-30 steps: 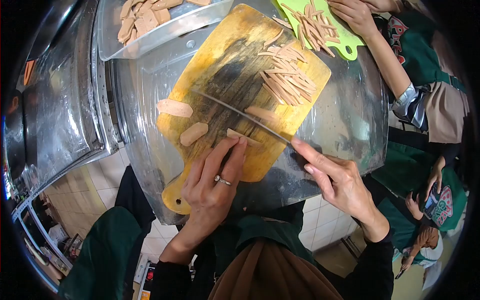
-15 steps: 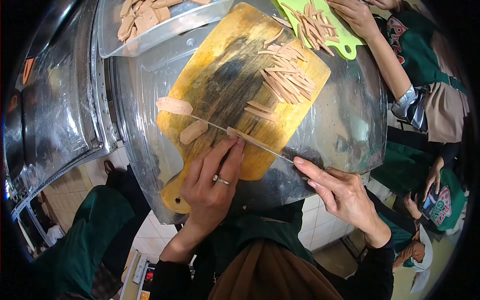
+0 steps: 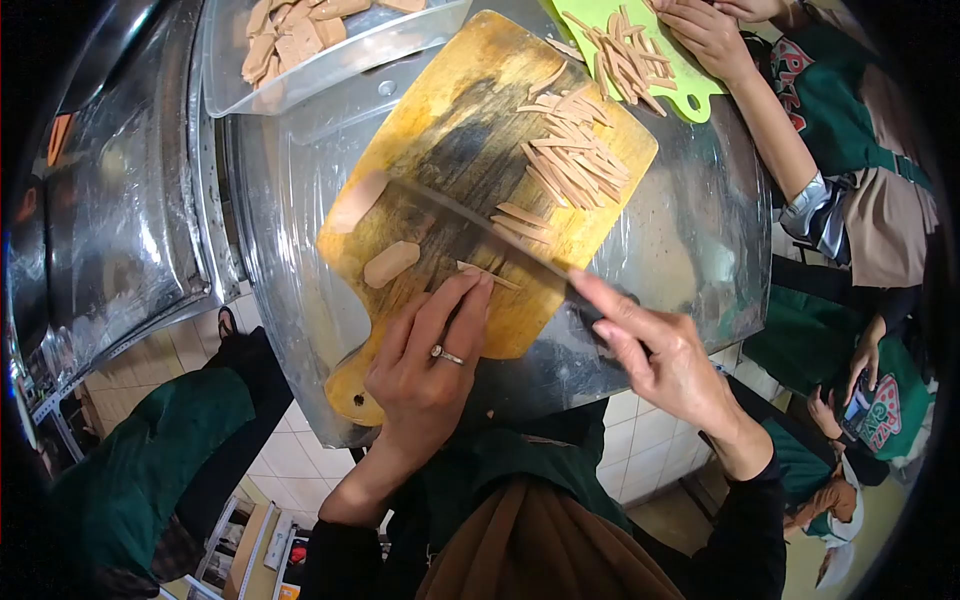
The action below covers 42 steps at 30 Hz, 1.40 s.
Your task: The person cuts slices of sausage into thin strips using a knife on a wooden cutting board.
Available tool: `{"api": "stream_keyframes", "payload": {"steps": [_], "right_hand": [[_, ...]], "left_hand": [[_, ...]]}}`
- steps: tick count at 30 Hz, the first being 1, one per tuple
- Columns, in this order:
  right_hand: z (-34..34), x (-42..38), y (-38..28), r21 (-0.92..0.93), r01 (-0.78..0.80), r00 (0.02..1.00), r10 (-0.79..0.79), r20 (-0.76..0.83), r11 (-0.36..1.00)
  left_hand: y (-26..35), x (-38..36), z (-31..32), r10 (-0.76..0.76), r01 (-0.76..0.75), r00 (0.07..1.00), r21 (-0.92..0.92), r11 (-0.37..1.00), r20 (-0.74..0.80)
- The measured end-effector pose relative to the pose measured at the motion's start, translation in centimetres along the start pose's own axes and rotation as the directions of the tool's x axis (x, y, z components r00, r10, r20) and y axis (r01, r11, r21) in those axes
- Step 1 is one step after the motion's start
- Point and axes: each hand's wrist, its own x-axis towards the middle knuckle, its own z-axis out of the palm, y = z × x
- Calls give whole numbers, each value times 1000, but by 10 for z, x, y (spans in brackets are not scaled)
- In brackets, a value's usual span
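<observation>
My right hand [image 3: 665, 355] grips a knife [image 3: 470, 215] by its handle, the index finger stretched along the top. The blade is smeared by motion and passes over the wooden cutting board [image 3: 440, 130]. A blurred pinkish sausage slice [image 3: 357, 203] overlaps the blade's far end. My left hand [image 3: 425, 350], with a ring on one finger, presses its fingertips on a thin sausage strip [image 3: 490, 277] at the board's near part. Left of those fingers lies a flat sausage piece [image 3: 392, 264]. Two loose strips [image 3: 522, 222] and a heap of cut strips [image 3: 575, 150] are on the board's right.
A clear plastic tub [image 3: 330, 65] with sausage pieces stands at the back left. Behind right, another person's hand [image 3: 710, 40] rests by a green cutting board [image 3: 690, 85] bearing strips. The metal table [image 3: 680, 240] has a plastic covering. Other people stand on both sides.
The knife has risen away from my left fingertips and swung toward the far side, the pinkish slice at its tip shifting and turning with it. My left hand stays nearly in place.
</observation>
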Motion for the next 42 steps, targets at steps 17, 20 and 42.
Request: {"api": "stream_keyframes", "payload": {"steps": [17,20,42], "right_hand": [[-14,-44,-25,-283,-80,990,110,90,956],[-16,-37,-5,-290,-18,1000,16,-12,957],[0,-48,-15,-43,-90,996,89,-28,995]], "left_hand": [[-14,-6,-39,-280,270,960,-221,937,-13],[-21,4,-39,-239,236,970,-52,970,-44],[9,-9,-27,-207,218,976,-262,940,66]]}}
